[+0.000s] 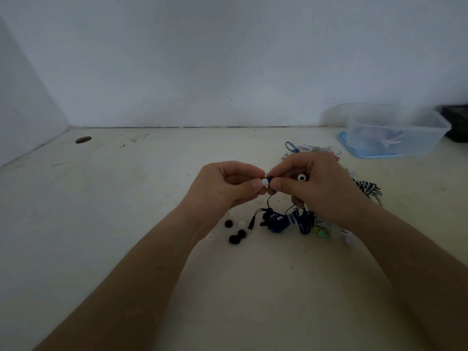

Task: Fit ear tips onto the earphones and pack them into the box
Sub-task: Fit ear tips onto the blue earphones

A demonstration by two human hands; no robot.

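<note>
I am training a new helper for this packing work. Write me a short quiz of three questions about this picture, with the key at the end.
1. The right hand holds a blue earphone. What does the left hand pinch against it?
A) a black plug
B) a white ear tip
C) a box lid
2. True or false: the clear box stands beside the left forearm.
3. Fill in the gap: the black ear tips lie loose on the ___.

Key
1. B
2. False. It stands far off to the right, behind the right hand.
3. table
</note>
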